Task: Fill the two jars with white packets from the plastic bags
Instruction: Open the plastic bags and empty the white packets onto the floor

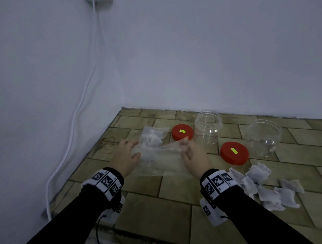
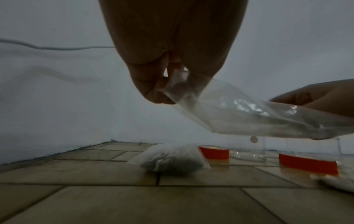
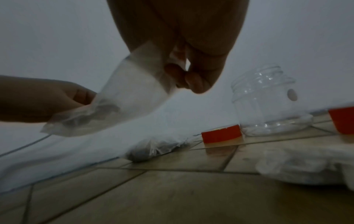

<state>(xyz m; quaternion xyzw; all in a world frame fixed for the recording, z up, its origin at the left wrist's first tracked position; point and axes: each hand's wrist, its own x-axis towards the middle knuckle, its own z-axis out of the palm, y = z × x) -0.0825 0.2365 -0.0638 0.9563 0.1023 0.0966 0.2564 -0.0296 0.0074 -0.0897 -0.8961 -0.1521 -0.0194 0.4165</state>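
Observation:
Both hands hold a clear, empty-looking plastic bag [image 1: 158, 159] above the tiled floor. My left hand [image 1: 125, 154] pinches its left end [image 2: 178, 89]; my right hand [image 1: 190, 154] pinches its right end [image 3: 145, 72]. A second plastic bag [image 1: 152, 136] filled with white packets lies just behind. Two clear open jars stand upright: one [image 1: 208, 127] at the centre back, another [image 1: 264, 137] to the right. A pile of loose white packets [image 1: 264, 187] lies on the floor right of my right wrist.
Two red lids lie flat, one [image 1: 182, 132] left of the centre jar, one [image 1: 234, 152] between the jars. A white cable [image 1: 72, 127] hangs down the left wall. Some rubber bands [image 1: 107, 142] lie near the wall corner. Walls close the left and back.

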